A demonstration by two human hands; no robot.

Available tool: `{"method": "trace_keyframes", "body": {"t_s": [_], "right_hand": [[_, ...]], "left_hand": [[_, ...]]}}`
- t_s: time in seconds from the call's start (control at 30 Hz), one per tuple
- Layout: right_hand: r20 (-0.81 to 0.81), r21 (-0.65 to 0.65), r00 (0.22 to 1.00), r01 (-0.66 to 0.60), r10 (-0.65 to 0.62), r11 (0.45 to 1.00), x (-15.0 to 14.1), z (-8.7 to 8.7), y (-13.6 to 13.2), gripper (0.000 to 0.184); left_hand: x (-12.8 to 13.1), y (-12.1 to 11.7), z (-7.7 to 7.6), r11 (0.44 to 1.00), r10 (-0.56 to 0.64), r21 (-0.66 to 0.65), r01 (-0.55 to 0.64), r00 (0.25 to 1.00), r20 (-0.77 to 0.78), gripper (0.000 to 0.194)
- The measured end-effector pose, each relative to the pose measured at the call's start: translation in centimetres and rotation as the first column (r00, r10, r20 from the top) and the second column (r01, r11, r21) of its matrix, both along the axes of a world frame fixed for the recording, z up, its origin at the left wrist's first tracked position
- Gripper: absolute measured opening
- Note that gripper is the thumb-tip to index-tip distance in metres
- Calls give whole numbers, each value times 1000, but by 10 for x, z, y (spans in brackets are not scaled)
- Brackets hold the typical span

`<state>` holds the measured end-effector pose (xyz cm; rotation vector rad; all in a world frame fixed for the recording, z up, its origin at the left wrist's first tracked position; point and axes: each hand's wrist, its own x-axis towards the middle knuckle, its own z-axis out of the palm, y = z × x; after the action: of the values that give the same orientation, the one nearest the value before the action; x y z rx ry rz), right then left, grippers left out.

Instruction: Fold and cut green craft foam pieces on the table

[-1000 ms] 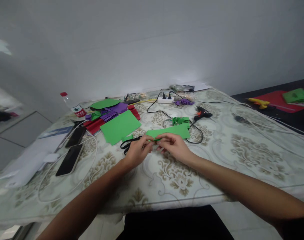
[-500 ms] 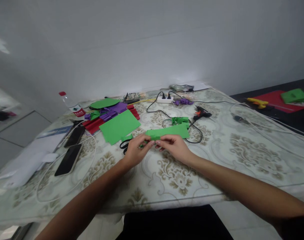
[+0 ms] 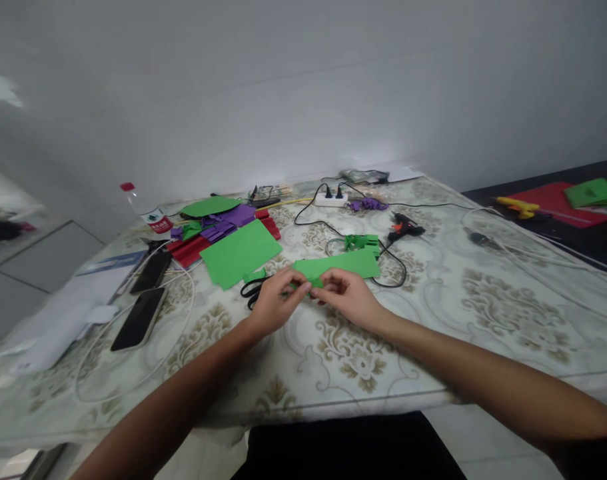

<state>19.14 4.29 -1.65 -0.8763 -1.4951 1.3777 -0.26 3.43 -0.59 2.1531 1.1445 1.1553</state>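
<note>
My left hand (image 3: 278,299) and my right hand (image 3: 350,297) meet over the table, and both pinch a small piece of green paper (image 3: 316,283). Most of that piece is hidden by my fingers. Just behind it lies a long green paper strip (image 3: 356,264). Black-handled scissors (image 3: 252,289) rest beside my left hand, partly covered by it. Curled, fringed green paper (image 3: 362,243) sits beyond the strip. Larger green sheets (image 3: 240,253) lie to the left, close to the scissors.
Red folded paper (image 3: 188,250) and purple paper (image 3: 233,217) are heaped at the back left, near a bottle (image 3: 150,212). A glue gun (image 3: 406,225) and a power strip (image 3: 332,199) stand behind, with trailing cables. Two phones (image 3: 138,319) lie left.
My fingers have shifted slightly on the small green paper, which now shows between the fingertips at a different angle. The view has moved a little; the other things stay put.
</note>
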Motion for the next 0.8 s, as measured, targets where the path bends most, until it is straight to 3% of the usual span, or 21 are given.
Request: {"method": "trace_keyframes", "body": {"t_s": [0.23, 0.63, 0.8], "right_hand": [[-137, -59, 991, -1, -7, 998, -1, 3, 1, 45], [-166, -158, 983, 50, -76, 986, 2, 6, 5, 41], [-150, -104, 988, 26, -41, 994, 1, 7, 3, 35]], "left_hand": [[0, 0, -4, 999, 0, -37, 2, 1000, 31, 12], [0, -2, -2, 999, 3, -41, -6, 998, -65, 12], [1, -3, -3, 997, 13, -78, -11, 999, 33, 12]]}}
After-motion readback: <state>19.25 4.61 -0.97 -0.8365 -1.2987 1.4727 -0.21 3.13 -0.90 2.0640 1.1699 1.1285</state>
